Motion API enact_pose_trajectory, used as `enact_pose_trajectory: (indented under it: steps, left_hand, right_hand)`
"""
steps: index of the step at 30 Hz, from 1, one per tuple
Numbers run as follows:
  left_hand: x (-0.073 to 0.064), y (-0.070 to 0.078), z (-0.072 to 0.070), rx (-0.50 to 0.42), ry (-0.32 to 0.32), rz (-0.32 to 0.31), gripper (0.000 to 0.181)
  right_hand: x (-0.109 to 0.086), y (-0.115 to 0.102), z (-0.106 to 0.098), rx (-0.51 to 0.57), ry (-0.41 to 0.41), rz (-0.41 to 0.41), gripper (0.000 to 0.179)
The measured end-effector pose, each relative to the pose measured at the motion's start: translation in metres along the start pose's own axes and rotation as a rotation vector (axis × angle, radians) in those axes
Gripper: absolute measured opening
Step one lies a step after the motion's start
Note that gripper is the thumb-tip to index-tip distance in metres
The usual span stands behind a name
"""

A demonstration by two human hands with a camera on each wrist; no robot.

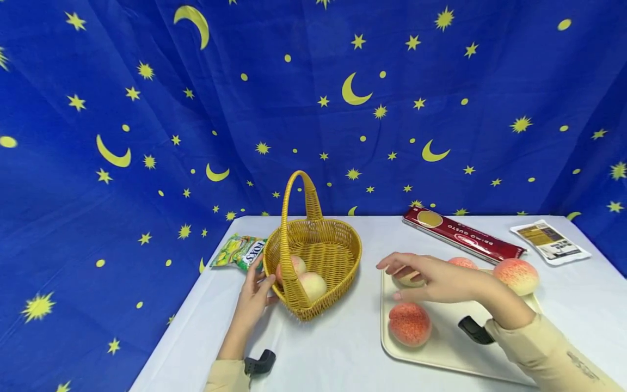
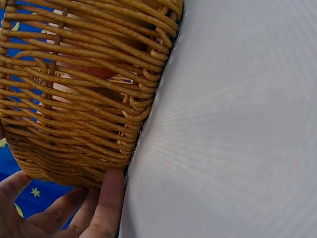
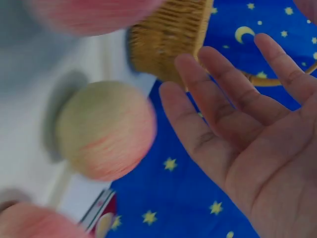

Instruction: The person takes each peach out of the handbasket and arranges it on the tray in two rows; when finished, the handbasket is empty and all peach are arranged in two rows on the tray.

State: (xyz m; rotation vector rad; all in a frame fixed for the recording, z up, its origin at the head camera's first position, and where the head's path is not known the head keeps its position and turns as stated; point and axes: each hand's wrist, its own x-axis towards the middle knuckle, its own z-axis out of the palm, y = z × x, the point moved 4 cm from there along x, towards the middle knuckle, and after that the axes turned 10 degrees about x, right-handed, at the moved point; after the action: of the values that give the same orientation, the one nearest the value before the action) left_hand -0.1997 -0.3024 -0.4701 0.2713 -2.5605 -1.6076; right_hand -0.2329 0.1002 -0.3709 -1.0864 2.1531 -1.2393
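Observation:
My left hand [image 1: 256,291] touches the left side of a heart-shaped wicker basket [image 1: 343,267] with a tall handle. In the left wrist view its fingertips rest against the woven wall [image 2: 84,119] near the table. Inside the basket lie two peaches, one reddish [image 1: 296,265] and one pale [image 1: 313,285]. My right hand [image 1: 436,280] hovers empty over a cream tray [image 1: 455,356], fingers extended. Beneath it, partly hidden, is a pale pink peach [image 3: 106,130]. A red peach [image 1: 410,324] sits at the tray's front left, and a yellow-red peach [image 1: 516,276] at its back right.
Another peach [image 1: 462,263] shows behind my right hand. A green FOX'S candy bag [image 1: 240,250] lies left of the basket. Toward the back right are a red pasta packet [image 1: 462,234] and a white-and-brown pouch [image 1: 551,241]. A blue star-patterned cloth [image 1: 313,136] hangs behind the table.

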Motion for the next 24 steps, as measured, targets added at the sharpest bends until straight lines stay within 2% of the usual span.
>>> enact_pose_trajectory:
  steps: [4, 10, 20, 24]
  left_hand:
    - [0.000, -0.001, 0.000, -0.007, -0.006, 0.002, 0.067]
    - [0.001, -0.002, 0.000, -0.012, -0.006, 0.005, 0.068]
    - [0.000, -0.002, 0.000, -0.028, -0.015, 0.000, 0.069]
    - [0.000, -0.001, 0.000, -0.037, -0.021, 0.006, 0.069]
  right_hand:
    - [0.029, -0.011, -0.001, -0.003, -0.029, -0.004, 0.054]
    - [0.078, -0.027, 0.004, 0.033, -0.090, -0.051, 0.058]
    - [0.163, -0.038, 0.021, -0.013, -0.132, -0.027, 0.059]
    - [0.189, -0.037, 0.031, -0.064, -0.147, 0.026, 0.062]
